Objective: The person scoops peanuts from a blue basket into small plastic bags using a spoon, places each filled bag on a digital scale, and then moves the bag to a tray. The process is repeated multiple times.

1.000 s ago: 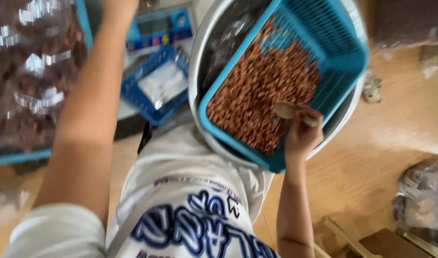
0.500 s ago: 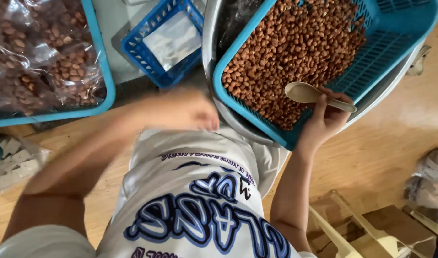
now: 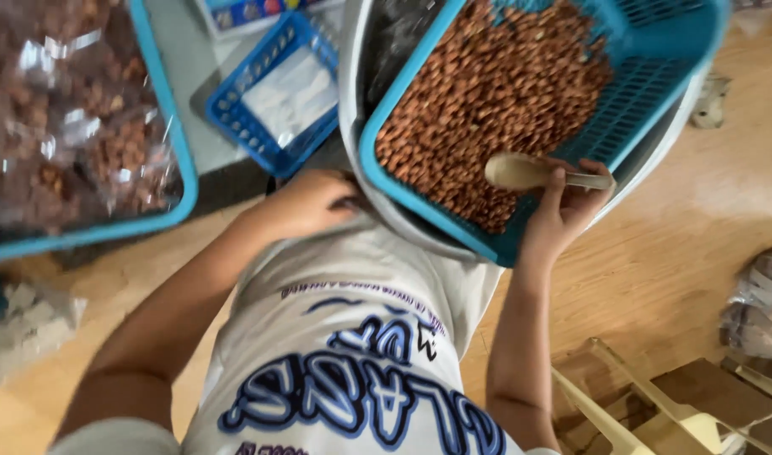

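A blue plastic basket (image 3: 655,93) full of brown nuts (image 3: 495,93) rests tilted inside a large white basin (image 3: 377,198). My right hand (image 3: 563,211) grips a pale wooden spoon (image 3: 520,171) at the basket's near edge, its bowl lying over the nuts. My left hand (image 3: 306,202) rests against the basin's near rim, above my white printed shirt (image 3: 352,354); whether it holds anything is unclear.
A blue tray (image 3: 171,126) of clear bags filled with nuts lies at the left. A smaller blue basket (image 3: 276,93) with a white sheet sits behind. Wooden floor lies all around, with plastic bags (image 3: 756,312) and cardboard pieces (image 3: 689,404) at the right.
My left arm has come down from reaching far up and its hand now rests at the basin's rim. The right hand keeps the spoon at the basket's edge.
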